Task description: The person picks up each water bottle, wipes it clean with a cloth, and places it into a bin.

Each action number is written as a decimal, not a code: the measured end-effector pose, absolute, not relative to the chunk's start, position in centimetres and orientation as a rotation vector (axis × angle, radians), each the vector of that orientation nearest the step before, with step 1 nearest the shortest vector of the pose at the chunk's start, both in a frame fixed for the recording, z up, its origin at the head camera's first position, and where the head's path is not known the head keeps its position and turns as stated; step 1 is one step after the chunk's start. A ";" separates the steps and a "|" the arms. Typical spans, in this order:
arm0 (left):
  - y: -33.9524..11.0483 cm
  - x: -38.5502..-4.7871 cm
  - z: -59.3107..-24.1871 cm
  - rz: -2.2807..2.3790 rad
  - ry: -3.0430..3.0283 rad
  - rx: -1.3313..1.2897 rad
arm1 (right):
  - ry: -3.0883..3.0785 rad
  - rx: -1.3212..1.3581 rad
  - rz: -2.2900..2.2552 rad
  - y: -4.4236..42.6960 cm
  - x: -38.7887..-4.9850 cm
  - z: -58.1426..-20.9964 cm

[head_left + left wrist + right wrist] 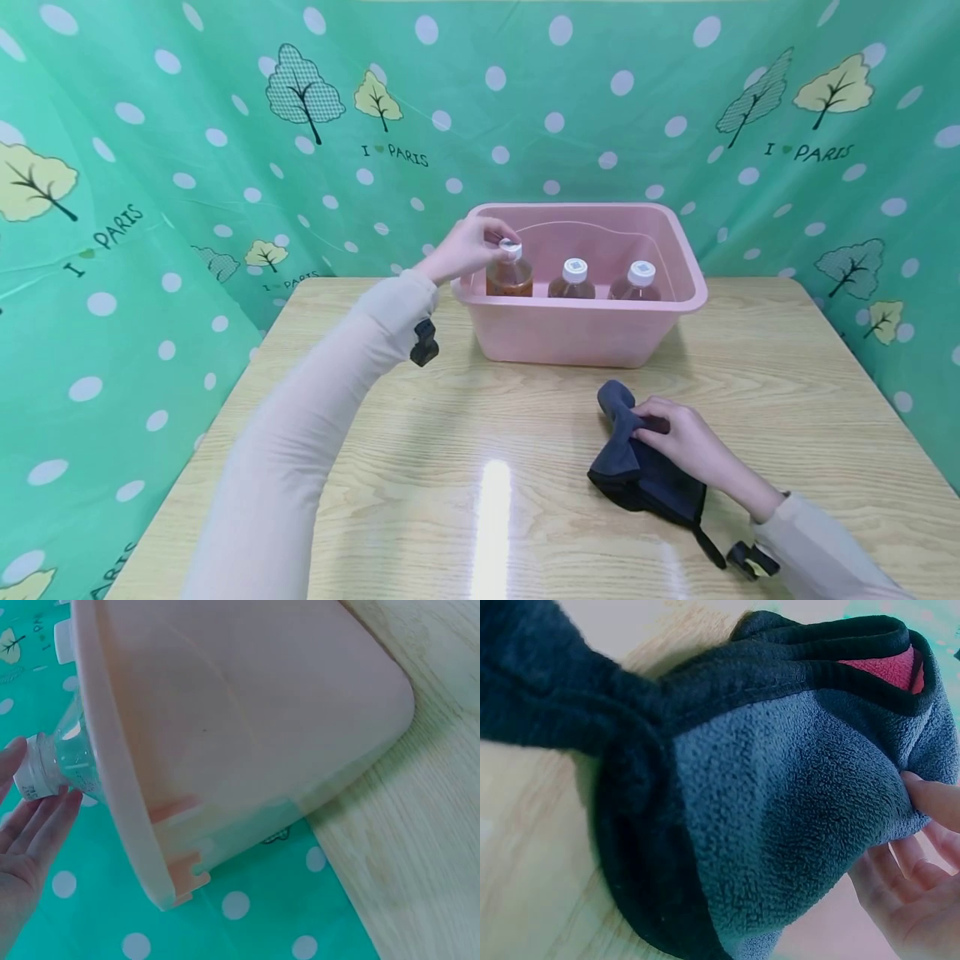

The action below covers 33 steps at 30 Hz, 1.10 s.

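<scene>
My left hand [474, 246] reaches over the left rim of a pink plastic tub [562, 333] and grips the white cap [37, 766] of a plastic bottle [510, 277] holding amber-brown liquid. That bottle rises higher than two more white-capped bottles in the tub, a middle bottle [572, 283] and a right bottle [636, 283]. On the table in front, my right hand [678, 437] pinches a dark grey cloth [637, 471] between thumb and fingers. Black edging and a black hanging loop [708, 546] trim the folded cloth; a pink-red inside [885, 671] shows at one opening.
The tub stands near the back edge of a light wooden table [390, 467]. Behind and to both sides hangs a green curtain [495, 108] with white dots and trees. Both wrists wear small black devices.
</scene>
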<state>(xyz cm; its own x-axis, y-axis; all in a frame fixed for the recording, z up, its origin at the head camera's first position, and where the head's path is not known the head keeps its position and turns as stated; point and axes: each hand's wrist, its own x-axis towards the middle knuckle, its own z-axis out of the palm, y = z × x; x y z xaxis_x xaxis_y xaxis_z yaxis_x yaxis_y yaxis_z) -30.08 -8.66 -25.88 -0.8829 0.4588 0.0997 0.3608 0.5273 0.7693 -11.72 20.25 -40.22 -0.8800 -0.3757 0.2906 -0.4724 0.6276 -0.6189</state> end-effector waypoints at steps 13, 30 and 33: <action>-8.5 -29.9 -27.1 1.278 2.631 0.701 | -2.775 0.670 1.088 20.2 -11.9 -40.1; -8.3 -29.9 -28.2 1.185 2.648 0.748 | -2.783 0.663 1.093 20.1 -11.9 -40.0; -8.3 -30.0 -28.2 1.173 2.654 0.741 | -2.784 0.662 1.097 20.1 -11.9 -39.9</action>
